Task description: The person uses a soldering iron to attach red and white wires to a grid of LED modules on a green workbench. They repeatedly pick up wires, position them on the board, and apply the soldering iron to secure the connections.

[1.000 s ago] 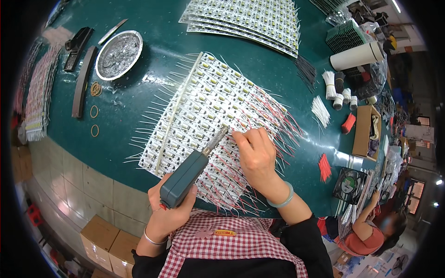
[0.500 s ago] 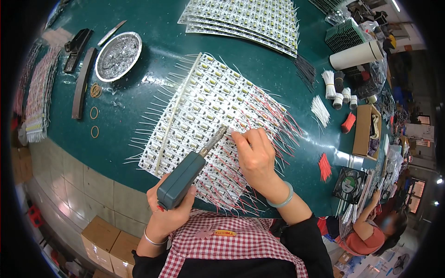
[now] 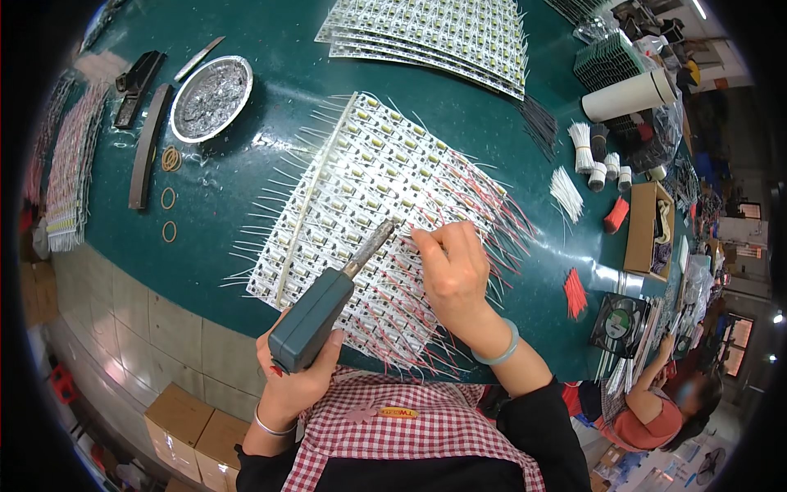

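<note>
left hand [image 3: 293,379] wrapped tight round the teal handle of a soldering iron [image 3: 324,307], near edge of the green table [image 3: 287,57]. iron slants up and right, metal tip touching the led strip panel [image 3: 369,176] just left of the right hand's fingertips. right hand [image 3: 453,268] resting on the panel, fingers [image 3: 426,242] pinched narrow on what looks like a thin red wire, too small to be sure. pale green bracelet on right wrist, thin bangle on left.

panel lies mid table, tilted, rows of white strips with yellow leds, white wire ends sticking out on its left side, red wires [image 3: 492,213] fanned along its right and near edge.

far: stack of more led panels [image 3: 443,33]. far left: round metal dish [image 3: 211,97] with grey solder scraps, dark curved bar [image 3: 147,148] beside it, rubber bands [image 3: 169,197] near that. left edge: another bundle of strips [image 3: 70,172].

right: white wire bundles [image 3: 566,193], black wire bundle [image 3: 541,127], white tube [image 3: 627,94], small cardboard box [image 3: 643,230], loose red wire bunch [image 3: 575,293]. near right: another person [image 3: 664,402] in a red top, seated. cardboard boxes [image 3: 193,430] on the floor near left.
</note>
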Tool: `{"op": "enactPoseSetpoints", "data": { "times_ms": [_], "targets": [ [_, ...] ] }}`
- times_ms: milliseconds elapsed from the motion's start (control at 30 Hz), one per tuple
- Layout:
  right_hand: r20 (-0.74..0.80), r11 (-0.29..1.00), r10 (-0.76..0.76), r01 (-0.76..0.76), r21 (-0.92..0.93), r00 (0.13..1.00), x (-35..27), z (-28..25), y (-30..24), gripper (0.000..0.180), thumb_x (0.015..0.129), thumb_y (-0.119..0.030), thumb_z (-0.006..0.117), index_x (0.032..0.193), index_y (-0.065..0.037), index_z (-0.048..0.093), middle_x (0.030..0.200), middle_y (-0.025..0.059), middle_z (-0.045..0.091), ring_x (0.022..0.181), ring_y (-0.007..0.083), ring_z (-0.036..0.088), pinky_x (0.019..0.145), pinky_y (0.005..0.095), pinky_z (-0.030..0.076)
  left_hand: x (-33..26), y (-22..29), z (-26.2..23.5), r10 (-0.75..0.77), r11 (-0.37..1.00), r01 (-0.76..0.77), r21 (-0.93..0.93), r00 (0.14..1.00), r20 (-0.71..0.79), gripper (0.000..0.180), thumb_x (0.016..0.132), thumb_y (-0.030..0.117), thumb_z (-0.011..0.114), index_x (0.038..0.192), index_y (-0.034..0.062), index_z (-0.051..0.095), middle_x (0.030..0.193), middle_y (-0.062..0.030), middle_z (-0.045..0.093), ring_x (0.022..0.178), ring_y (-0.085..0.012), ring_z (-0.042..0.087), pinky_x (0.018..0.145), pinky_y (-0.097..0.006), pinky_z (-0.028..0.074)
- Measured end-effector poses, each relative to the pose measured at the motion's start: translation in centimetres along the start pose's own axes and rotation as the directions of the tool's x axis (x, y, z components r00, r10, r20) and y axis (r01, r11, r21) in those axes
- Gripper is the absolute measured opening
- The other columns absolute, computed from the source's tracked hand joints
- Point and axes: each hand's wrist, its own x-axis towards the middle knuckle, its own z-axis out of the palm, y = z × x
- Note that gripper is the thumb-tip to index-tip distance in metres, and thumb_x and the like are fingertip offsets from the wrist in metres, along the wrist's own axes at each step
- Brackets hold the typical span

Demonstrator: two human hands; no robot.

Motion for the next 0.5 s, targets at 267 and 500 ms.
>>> {"op": "enactPoseSetpoints", "data": {
  "times_ms": [267, 500],
  "targets": [
    [0.031, 0.999, 0.011, -0.012, 0.050, 0.999, -0.7, -0.7, -1.0, 0.028, 0.072, -0.002, 0.064, 0.101, 0.000, 0.066, 0.080, 0.0077, 0.050, 0.076, 0.0254, 0.053, 0.064, 0.0358, 0.042, -0.2, 0.4, -0.6, -0.045, 0.998, 0.046, -0.032, 0.999, 0.021, 0.023, 0.077, -0.002, 0.076, 0.098, -0.0071, 0.069, 0.084, -0.0100, 0.069, 0.068, -0.0120, 0.064, 0.060, -0.026, 0.050],
    [0.041, 0.996, 0.027, -0.031, 0.083, 0.999, -0.8, -0.2, -1.1, 0.032, 0.068, 0.006, 0.066, 0.100, 0.001, 0.068, 0.078, 0.0084, 0.050, 0.072, 0.0250, 0.052, 0.059, 0.0356, 0.043, -0.3, 0.3, -0.9, 0.017, 0.998, -0.020, 0.053, 0.998, 0.060, 0.022, 0.077, -0.001, 0.075, 0.097, -0.0070, 0.069, 0.084, -0.0109, 0.068, 0.067, -0.0124, 0.063, 0.059, -0.026, 0.049]
  ]
}}
